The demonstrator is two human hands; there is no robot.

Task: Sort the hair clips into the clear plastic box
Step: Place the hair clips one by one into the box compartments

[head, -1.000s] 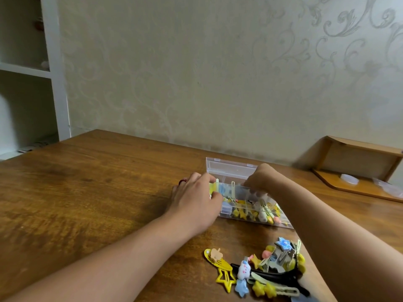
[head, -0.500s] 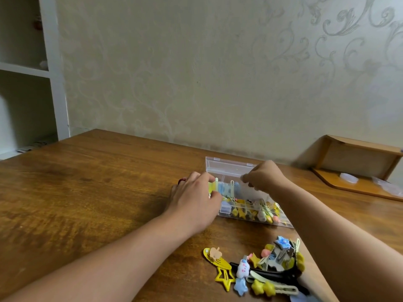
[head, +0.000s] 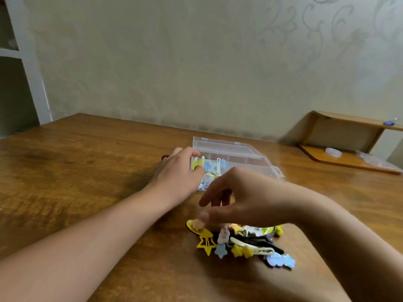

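Note:
A clear plastic box (head: pixel 231 149) stands open on the wooden table (head: pixel 76 171), with yellow and blue hair clips inside. My left hand (head: pixel 176 171) grips the box's left end, thumb over the near wall. A pile of hair clips (head: pixel 242 245) lies nearer to me: yellow stars, a long black clip, pale blue shapes. My right hand (head: pixel 235 203) hovers just above the pile's far edge with its fingers loosely spread and pointing left, holding nothing. It hides part of the box and the pile.
A low wooden shelf (head: pixel 349 149) sits at the back right with small clear items on it. A white shelving unit (head: pixel 24 68) stands at the far left. The patterned wall runs behind the table.
My right hand has come back from the box to just above the pile of clips. The left hand has stayed on the box's left end. The camera has tilted slightly.

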